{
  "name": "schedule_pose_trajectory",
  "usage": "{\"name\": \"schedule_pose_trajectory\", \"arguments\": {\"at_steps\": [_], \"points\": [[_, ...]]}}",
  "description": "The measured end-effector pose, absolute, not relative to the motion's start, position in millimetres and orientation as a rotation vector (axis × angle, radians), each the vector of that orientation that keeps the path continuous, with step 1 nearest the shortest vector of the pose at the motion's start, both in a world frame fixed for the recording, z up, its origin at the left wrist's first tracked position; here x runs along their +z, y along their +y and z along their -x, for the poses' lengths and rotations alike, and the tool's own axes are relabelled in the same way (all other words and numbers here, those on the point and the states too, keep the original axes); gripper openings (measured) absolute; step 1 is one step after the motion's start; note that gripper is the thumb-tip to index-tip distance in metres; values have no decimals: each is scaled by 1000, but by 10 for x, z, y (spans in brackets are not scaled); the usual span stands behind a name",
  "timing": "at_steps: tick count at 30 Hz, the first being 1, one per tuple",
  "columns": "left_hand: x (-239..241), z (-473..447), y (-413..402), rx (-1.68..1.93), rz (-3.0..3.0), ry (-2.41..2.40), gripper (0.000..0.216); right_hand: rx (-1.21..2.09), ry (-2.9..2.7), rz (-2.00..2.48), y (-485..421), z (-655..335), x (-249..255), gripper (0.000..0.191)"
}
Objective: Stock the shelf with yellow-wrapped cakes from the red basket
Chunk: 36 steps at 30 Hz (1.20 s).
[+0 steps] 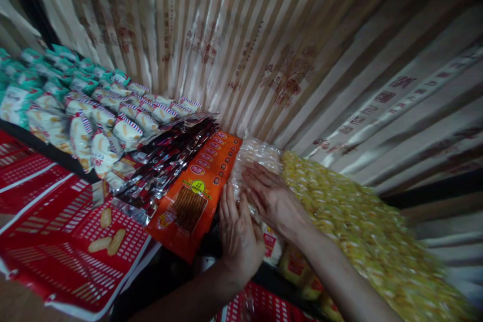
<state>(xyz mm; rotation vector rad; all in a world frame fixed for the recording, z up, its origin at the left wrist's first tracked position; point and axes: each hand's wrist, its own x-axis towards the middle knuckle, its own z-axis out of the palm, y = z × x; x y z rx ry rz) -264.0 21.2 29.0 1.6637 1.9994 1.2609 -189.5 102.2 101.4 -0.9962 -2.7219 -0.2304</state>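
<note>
My left hand has its fingers stretched out together, their tips by the right edge of an orange printed packet. My right hand lies with straight fingers on a row of clear-wrapped pale packs. Neither hand is wrapped around anything. The orange packet leans in front of a stack of dark shiny packets. Right of my right hand spreads a dense row of yellow-wrapped packs. What the pale packs contain cannot be made out.
White snack bags with striped edges and teal-topped bags fill the left of the shelf. Below it stand a red slotted basket and another red basket. Behind, a ribbed, printed beige wall of packaging rises steeply.
</note>
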Motion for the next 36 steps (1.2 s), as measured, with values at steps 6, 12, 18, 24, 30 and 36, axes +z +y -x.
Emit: {"name": "schedule_pose_trajectory", "arguments": {"at_steps": [6, 12, 18, 24, 30, 36], "points": [[341, 2583, 91, 1367, -1796, 1919, 58, -424, -2624, 1080, 307, 1270, 983, 41], [414, 2309, -308, 1293, -2229, 1428, 46, -426, -2309, 1278, -502, 685, 709, 56], [320, 1929, -651, 1045, -2365, 1105, 36, -467, -2033, 1615, -1146, 299, 273, 45], [189, 1710, -827, 889, -2479, 1069, 31, -331, -1898, 1780, -1413, 178, 26, 40], [136, 1624, -813, 907, -2466, 1131, 39, -158, -1839, 1731, -1265, 235, -2, 48], [93, 1536, -760, 942, -2512, 1193, 50, -61, -1866, 1668, -1058, 214, -46, 52]]}}
